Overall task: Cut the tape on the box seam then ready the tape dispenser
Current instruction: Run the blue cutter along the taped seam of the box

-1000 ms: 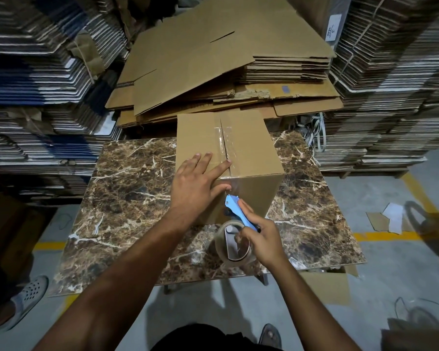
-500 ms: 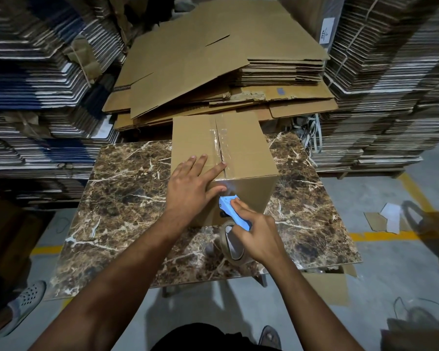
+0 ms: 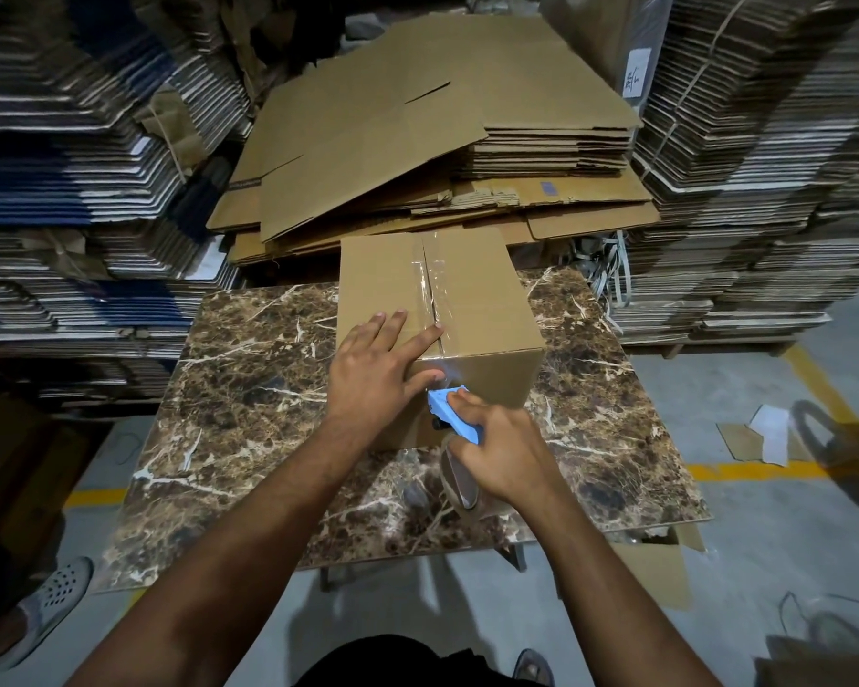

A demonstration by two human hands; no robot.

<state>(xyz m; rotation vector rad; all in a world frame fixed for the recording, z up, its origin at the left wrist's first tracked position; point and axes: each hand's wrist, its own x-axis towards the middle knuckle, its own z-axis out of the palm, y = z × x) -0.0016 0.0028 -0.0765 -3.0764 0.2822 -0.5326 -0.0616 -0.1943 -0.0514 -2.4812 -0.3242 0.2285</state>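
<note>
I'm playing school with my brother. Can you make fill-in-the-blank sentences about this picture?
1. The cardboard box sits on a ____ patterned tabletop.
2. The left hand lies ____ on the box's top.
3. The right hand grips a tape dispenser coloured ____.
4. Clear tape runs along the box's top ____.

Missing words: marble; flat; blue; seam

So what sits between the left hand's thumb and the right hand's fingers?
Head view: the blue plastic tape dispenser, its tip against the brown cardboard box, right hand gripping it.
</note>
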